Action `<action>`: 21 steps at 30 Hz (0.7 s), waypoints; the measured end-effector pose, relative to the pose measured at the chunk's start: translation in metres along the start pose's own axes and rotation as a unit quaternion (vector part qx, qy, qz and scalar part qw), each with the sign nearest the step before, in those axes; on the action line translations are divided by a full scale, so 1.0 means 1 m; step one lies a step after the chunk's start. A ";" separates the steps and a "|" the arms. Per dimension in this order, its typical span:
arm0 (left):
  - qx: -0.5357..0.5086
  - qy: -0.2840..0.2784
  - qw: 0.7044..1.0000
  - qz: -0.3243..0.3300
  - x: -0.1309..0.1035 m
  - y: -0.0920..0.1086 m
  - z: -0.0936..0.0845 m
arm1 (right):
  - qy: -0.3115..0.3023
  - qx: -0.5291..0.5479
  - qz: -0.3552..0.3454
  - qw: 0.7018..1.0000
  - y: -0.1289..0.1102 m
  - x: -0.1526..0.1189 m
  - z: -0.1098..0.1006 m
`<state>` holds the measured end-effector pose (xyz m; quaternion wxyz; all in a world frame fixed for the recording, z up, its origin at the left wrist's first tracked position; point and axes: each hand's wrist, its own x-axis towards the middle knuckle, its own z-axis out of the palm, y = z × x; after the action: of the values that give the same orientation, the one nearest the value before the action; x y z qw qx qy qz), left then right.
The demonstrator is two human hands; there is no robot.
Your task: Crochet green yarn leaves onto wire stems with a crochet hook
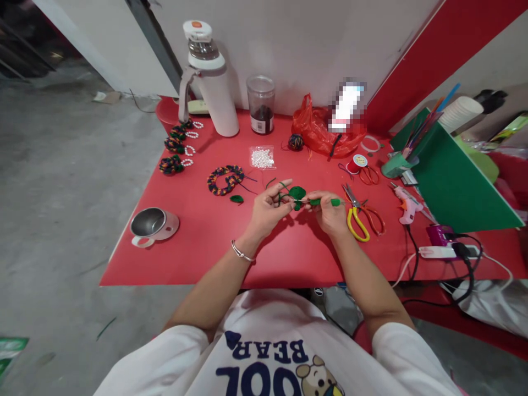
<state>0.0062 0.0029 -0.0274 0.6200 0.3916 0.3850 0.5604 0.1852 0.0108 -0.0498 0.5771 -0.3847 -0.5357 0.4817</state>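
My left hand (267,213) pinches a small piece of green crochet work (297,192), with a strand of green yarn running up over its fingers. In my right hand (333,217) is a crochet hook (335,202) with a green handle. Its thin metal shaft points left and meets the green work between both hands. Whether the hook tip sits inside a stitch is too small to tell. Left of my left hand lie a small green crocheted leaf (236,199) and a curled multicoloured crocheted strip (225,180) with loose yarn ends.
Scissors (358,223) lie right of my right hand, near a thread spool (358,164) and pink glue gun (408,206). A bag of white beads (262,158), yarn ball (295,142), jar (261,104), white bottle (216,93) and cup (154,225) stand around.
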 end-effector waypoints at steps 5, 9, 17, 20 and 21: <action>0.019 -0.020 1.000 0.003 -0.001 -0.001 -0.001 | -0.038 0.010 0.016 0.999 0.002 0.002 -0.003; 0.025 -0.027 0.999 0.006 0.000 -0.003 -0.003 | -0.089 -0.028 -0.010 0.996 -0.006 0.003 -0.007; 0.001 -0.032 0.999 -0.007 0.000 -0.001 -0.001 | -0.032 -0.132 -0.101 0.986 -0.023 0.005 -0.001; 0.006 -0.028 1.000 -0.007 -0.001 0.000 0.000 | -0.020 -0.108 -0.092 0.990 -0.016 0.004 -0.001; 0.006 -0.026 1.000 -0.004 0.000 0.000 0.000 | -0.023 -0.100 -0.079 0.992 -0.014 0.004 -0.002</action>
<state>0.0061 0.0024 -0.0277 0.6294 0.4080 0.3738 0.5456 0.1894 0.0113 -0.0353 0.5597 -0.3856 -0.6228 0.3876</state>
